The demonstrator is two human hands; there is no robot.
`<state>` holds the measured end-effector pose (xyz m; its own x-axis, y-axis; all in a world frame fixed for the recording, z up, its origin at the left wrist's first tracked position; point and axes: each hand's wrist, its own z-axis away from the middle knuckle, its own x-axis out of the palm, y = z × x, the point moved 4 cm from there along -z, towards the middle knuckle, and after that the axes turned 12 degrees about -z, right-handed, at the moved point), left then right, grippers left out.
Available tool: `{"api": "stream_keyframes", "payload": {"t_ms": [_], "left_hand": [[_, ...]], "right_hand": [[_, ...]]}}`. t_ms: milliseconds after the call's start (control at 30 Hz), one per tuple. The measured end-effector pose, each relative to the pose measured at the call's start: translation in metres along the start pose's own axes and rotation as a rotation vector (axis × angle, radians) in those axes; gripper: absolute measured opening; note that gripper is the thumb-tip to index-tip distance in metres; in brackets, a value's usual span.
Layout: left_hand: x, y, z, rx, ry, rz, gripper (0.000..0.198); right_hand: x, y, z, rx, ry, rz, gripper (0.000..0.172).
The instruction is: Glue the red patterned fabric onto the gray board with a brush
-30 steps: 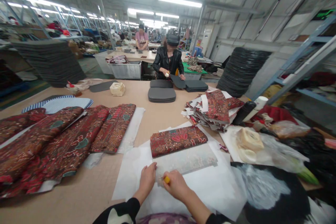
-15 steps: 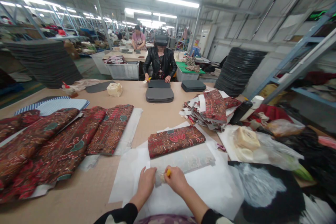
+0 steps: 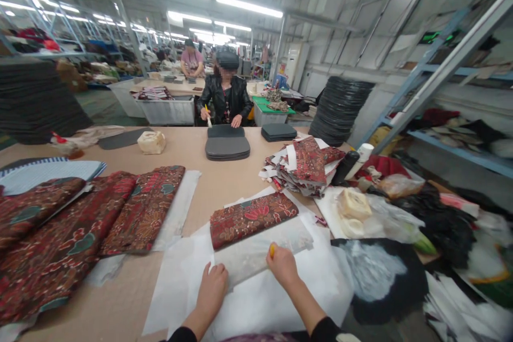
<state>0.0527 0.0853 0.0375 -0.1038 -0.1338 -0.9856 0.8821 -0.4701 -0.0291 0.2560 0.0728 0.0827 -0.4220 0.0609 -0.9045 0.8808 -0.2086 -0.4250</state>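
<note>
My right hand (image 3: 284, 265) is closed around a brush whose yellow handle (image 3: 272, 249) shows above the fist; the bristle end is hidden below it. That fist is over the right part of a pale grey backing piece (image 3: 256, 251). My left hand (image 3: 213, 284) rests flat with fingers stretched at the left end of this piece. Just beyond lies a folded strip of red-brown patterned fabric (image 3: 254, 218), joining the grey piece along its near side. White paper sheets (image 3: 272, 304) are spread underneath.
More patterned fabric (image 3: 144, 208) lies to the left. At right are a pile of fabric pieces (image 3: 308, 163), a cream block (image 3: 355, 206) and a black sheet smeared with white paste (image 3: 372, 270). Across the table (image 3: 184, 144), a co-worker (image 3: 224, 91) brushes a stack of dark pads (image 3: 227, 148).
My right hand with the brush has moved right along the grey piece, away from my left hand. My left hand stays at the left end. The view has turned a little right.
</note>
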Motion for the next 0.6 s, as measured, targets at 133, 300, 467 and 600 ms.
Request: {"api": "stream_keyframes", "payload": {"t_ms": [133, 300, 467, 600], "left_hand": [[-0.003, 0.006, -0.003, 0.07, -0.008, -0.074, 0.042], [-0.002, 0.006, -0.007, 0.114, -0.038, -0.106, 0.036], [0.002, 0.001, -0.015, 0.077, -0.064, -0.077, 0.038], [-0.009, -0.004, -0.028, 0.042, -0.079, -0.085, 0.038]], "right_hand": [[0.01, -0.013, 0.007, -0.139, -0.079, -0.22, 0.012], [-0.018, 0.067, -0.015, 0.259, 0.039, -0.224, 0.027], [-0.066, 0.14, -0.028, 0.428, 0.175, -0.044, 0.031], [-0.066, 0.135, -0.035, 0.369, 0.11, -0.109, 0.025]]}}
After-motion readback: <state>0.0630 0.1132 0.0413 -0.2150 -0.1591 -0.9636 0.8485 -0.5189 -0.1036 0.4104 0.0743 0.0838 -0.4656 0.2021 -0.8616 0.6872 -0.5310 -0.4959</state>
